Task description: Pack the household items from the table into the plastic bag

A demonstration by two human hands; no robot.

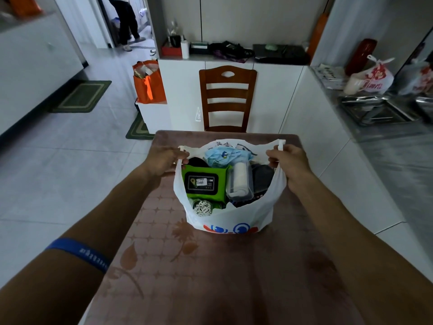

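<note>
- Plastic, thin and white, makes up the bag [230, 219], which stands on the far half of the table [210, 277]; its wall is crinkled and carries a red-and-blue print low on the near side.
- Inside, packed close: a flat green wipes pack [203, 182] with a black lid panel, a clear hard case [240, 182] holding a white roll, a soft pale-blue packet [226, 156] at the back, and a round tub of cotton swabs [202, 207] in the near left corner. Something dark lies on the right side; I cannot tell what.
- The tabletop wears a glossy brownish cover with an embossed grid and leaf pattern.
- The left hand [164, 160] reaches out with arm nearly straight, fingers curled round the bag's left handle.
- The right hand [289, 163] mirrors it, fingers and thumb pinching the right handle, whose tip pokes up above the knuckles.
- Both hands pull the handles apart, so the mouth gapes wide.
- A blue rubbery wristband [79, 253] circles the left forearm.
- A slatted wooden chair [227, 97] stands just beyond the table's far edge.
</note>
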